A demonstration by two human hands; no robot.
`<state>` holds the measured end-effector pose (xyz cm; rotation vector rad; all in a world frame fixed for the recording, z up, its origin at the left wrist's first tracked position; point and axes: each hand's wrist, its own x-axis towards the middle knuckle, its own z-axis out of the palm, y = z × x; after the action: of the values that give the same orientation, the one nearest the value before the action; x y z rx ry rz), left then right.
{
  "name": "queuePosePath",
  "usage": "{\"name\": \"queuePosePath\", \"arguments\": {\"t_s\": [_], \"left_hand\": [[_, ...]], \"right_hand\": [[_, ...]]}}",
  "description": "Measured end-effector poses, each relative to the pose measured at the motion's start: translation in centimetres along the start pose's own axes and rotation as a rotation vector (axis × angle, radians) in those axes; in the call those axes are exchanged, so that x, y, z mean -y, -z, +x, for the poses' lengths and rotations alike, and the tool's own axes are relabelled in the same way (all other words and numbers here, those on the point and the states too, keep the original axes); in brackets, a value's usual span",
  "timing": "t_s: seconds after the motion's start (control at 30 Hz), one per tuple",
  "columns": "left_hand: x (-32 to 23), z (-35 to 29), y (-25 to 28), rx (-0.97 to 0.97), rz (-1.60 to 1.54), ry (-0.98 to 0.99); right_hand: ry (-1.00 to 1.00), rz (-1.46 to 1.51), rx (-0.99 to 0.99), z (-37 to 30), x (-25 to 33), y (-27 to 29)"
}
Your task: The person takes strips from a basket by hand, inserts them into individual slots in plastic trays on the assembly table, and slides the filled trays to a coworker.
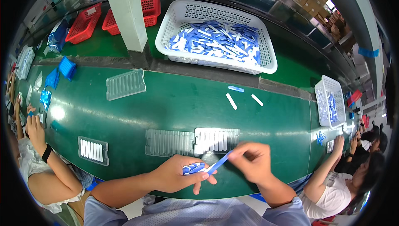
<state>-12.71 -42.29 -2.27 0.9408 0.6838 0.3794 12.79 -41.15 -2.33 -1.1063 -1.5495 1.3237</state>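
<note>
Two hands nearest: left hand (176, 174) curled round a bundle of strips (193, 168); right hand (252, 159) pinches the far end of one blue strip (220, 162), near end at the left fingers. Left grip full, right grip closed to about strip thickness. Strips look light, thin, fairly stiff, maybe slick; best held by edges near one end. Beyond, on the worktop (124, 120): left tray (169, 142), right tray (235, 134) with white strips. Farther: three loose strips (231, 101), then white basket (224, 11), heaped. No brand or writing readable on these.
</note>
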Motion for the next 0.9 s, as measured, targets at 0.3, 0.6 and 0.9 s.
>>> {"name": "queuePosePath", "arguments": {"t_s": [0.3,0.6,0.9], "left_hand": [[-0.4,-0.1,0.2,-0.043,-0.048,0.009],[-0.7,-0.2,0.3,-0.049,-0.063,0.026],[-0.3,0.2,0.4,-0.059,-0.075,0.037]], "right_hand": [[0.849,-0.978,0.021,1.8,0.5,4.7],[0.508,-1.037,0.373,2.3,-1.1,5.7],[0.407,-0.691,0.122,2.7,-0.5,3.7]]}}
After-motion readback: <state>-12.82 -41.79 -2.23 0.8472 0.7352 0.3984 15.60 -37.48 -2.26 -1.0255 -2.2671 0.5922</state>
